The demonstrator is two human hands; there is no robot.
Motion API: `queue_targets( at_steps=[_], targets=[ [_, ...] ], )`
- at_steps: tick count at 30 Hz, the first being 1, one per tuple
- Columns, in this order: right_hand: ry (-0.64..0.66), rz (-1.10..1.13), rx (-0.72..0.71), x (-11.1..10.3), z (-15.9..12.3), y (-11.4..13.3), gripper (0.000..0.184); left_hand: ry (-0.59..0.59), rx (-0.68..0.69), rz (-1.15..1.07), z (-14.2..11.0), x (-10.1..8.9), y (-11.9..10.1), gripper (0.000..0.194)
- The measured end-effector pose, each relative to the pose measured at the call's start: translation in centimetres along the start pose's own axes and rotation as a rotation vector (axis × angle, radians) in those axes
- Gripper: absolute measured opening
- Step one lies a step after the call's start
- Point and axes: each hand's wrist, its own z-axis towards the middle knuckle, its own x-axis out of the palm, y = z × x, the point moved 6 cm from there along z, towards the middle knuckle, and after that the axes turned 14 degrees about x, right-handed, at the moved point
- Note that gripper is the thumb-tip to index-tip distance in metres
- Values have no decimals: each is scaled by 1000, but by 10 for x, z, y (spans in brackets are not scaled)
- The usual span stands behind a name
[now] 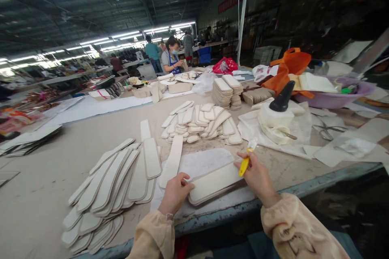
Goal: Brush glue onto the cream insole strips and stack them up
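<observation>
1. The right hand (257, 178) is clamping one yellow brush (244, 166) beside the stack's (215, 183) right end.
2. The left hand's (175, 194) fingertips are sitting close together at its left end; whether they are pinching, I cannot tell.
3. The stack is lying on paper (209, 158) on the table (51, 182).
4. Two loose piles (103, 178) are lying nearby; one masked person (174, 57) is sitting across.

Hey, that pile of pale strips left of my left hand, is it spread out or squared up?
Spread out: the pale strips overlap in a loose fan, their rounded ends staggered rather than lined up.
</observation>
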Motion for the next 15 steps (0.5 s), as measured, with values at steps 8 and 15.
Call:
queue_targets(
  at_steps=[8,15],
  targets=[
    [22,-79,-35,3,0,-5,22,20,9,89,2,-1,-4,26],
    [-12,-152,-88,2,-1,-1,18,74,18,151,5,-2,-8,36]
  ],
)
